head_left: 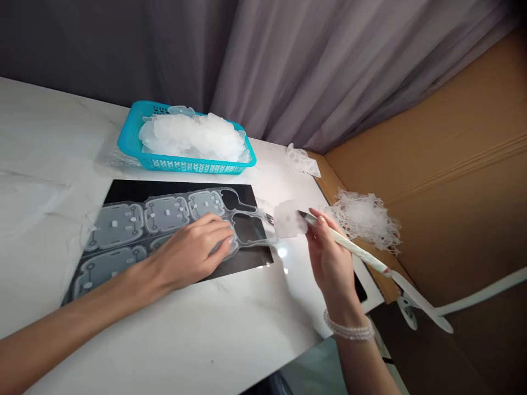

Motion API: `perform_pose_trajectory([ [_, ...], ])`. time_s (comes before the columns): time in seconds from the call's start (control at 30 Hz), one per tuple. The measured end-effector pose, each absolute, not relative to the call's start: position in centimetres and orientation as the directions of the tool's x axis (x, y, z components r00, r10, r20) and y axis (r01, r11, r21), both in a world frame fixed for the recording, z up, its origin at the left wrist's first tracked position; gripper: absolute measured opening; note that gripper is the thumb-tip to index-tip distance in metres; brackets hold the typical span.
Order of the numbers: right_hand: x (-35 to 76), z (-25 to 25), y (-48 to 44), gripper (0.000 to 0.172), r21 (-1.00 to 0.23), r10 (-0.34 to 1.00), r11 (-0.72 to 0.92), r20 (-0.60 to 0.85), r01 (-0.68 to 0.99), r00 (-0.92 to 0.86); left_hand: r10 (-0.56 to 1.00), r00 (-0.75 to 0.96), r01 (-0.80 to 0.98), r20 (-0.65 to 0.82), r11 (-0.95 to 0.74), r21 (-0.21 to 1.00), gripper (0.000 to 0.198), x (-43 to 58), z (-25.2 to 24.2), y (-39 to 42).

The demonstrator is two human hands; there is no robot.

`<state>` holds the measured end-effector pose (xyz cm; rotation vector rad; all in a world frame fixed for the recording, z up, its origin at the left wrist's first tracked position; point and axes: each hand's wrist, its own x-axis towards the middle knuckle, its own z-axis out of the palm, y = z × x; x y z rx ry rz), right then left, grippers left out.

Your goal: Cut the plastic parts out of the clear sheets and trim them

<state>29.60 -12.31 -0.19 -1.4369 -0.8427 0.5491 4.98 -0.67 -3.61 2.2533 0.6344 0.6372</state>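
The left hand [193, 252] lay flat on a moulded translucent silicone sheet [164, 214], the right hand [329, 252] gripped a white-handled knife [354, 247], and a blue plastic basket [197, 164] held a heap of cut pieces [193, 137].

The left hand [193, 252] hid part of the translucent moulded sheet [164, 214]; the right hand [329, 258] covered part of the white-handled tool [354, 247]; a pale scrap [288, 219] by its tip was too blurred to tell; picture edges cut off the left forearm [69, 323] and right forearm [362, 362]; white pieces [193, 137] hid the blue basket's [132, 137] floor.

The one head-worn camera looks forward and down from close above a white marble tabletop [49, 131].
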Motion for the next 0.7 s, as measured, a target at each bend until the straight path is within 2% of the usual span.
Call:
perform_pose_trajectory([
  [0.03, 27.8, 0.2, -12.2, 0.021, -0.96, 0.825, 0.115, 0.236, 0.255, 0.514, 0.681, 0.715, 0.239, 0.159, -0.452, 0.86, 0.036, 5.5, -2.7, -0.9],
  [0.07, 26.2, 0.7, -12.1, 0.021, -0.928, 0.888, 0.148, 0.277, 0.341, 0.367, 0.736, 0.677, 0.201, 0.011, -0.199, 0.959, 0.04, 6.1, -2.0, -1.0],
  [0.1, 25.0, 1.2, -12.0, 0.022, -0.895, 0.939, 0.189, 0.286, 0.405, 0.192, 0.739, 0.657, 0.146, -0.148, 0.068, 0.987, 0.045, 6.5, -1.4, -1.0],
  [0.13, 24.2, 1.6, -11.9, 0.024, -0.876, 0.965, 0.222, 0.26, 0.429, 0.032, 0.702, 0.655, 0.1, -0.279, 0.286, 0.953, 0.048, 6.9, -1.0, -1.0],
  [0.17, 23.8, 1.9, -11.8, 0.027, -0.875, 0.971, 0.237, 0.228, 0.423, -0.071, 0.655, 0.661, 0.071, -0.366, 0.431, 0.899, 0.047, 7.1, -0.9, -0.9],
  [0.2, 23.7, 2.1, -11.6, 0.03, -0.887, 0.974, 0.226, 0.203, 0.403, -0.1, 0.616, 0.675, 0.062, -0.407, 0.502, 0.863, 0.043, 7.1, -0.9, -0.8],
  [0.23, 23.9, 2.2, -11.3, 0.032, -0.905, 0.981, 0.194, 0.189, 0.378, -0.049, 0.592, 0.69, 0.067, -0.416, 0.52, 0.852, 0.037, 7.0, -1.0, -0.7],
  [0.3, 24.8, 2.0, -10.4, 0.037, -0.941, 0.964, 0.11, 0.179, 0.32, 0.195, 0.588, 0.71, 0.075, -0.388, 0.485, 0.871, 0.025, 6.7, -1.4, -0.5],
  [0.37, 25.6, 1.8, -9.3, 0.04, -0.95, 0.927, 0.0, 0.117, 0.313, 0.355, 0.597, 0.72, 0.064, -0.354, 0.451, 0.89, 0.02, 6.3, -1.6, -0.4],
  [0.47, 25.7, 1.4, -7.8, 0.042, -0.888, 0.949, -0.16, -0.018, 0.432, 0.313, 0.627, 0.711, 0.063, -0.318, 0.394, 0.917, 0.022, 6.1, -1.6, -0.3],
  [0.53, 25.1, 1.2, -7.1, 0.044, -0.865, 0.97, -0.172, -0.065, 0.472, 0.234, 0.636, 0.713, 0.077, -0.296, 0.348, 0.934, 0.026, 6.1, -1.5, -0.4],
  [0.63, 24.2, 0.7, -6.4, 0.044, -0.89, 0.984, -0.093, -0.014, 0.446, 0.178, 0.696, 0.668, 0.09, -0.265, 0.278, 0.956, 0.03, 6.3, -1.4, -0.6],
  [0.7, 24.2, 0.2, -6.1, 0.043, -0.865, 0.977, -0.057, 0.055, 0.498, 0.208, 0.76, 0.605, 0.065, -0.239, 0.251, 0.966, 0.033, 6.3, -1.4, -0.9],
])
